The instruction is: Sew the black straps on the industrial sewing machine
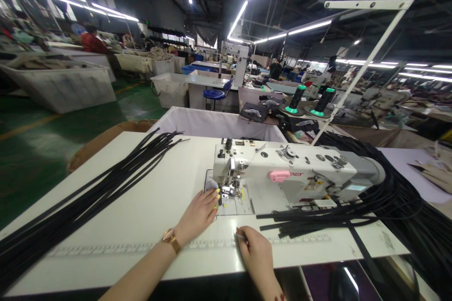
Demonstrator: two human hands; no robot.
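Note:
My left hand point(200, 209), with a gold watch point(171, 240) on the wrist, lies at the needle area of a white sewing machine point(254, 164). Its fingers are stretched out and its yellow-tipped nails are beside the presser foot point(228, 191). A small grey rounded piece point(212, 185) shows just beyond the fingers. My right hand point(257, 249) is closed over the table's front part, with something thin and small between thumb and fingers, too unclear to name. Black straps point(282, 221) lie to its right, their ends on the machine bed.
A bundle of long black straps point(88, 202) lies across the left of the white table point(141, 225). A ruler point(134, 248) runs along the front. More straps hang at right point(409, 211). Thread cones point(295, 99) and a white bin point(212, 122) stand behind.

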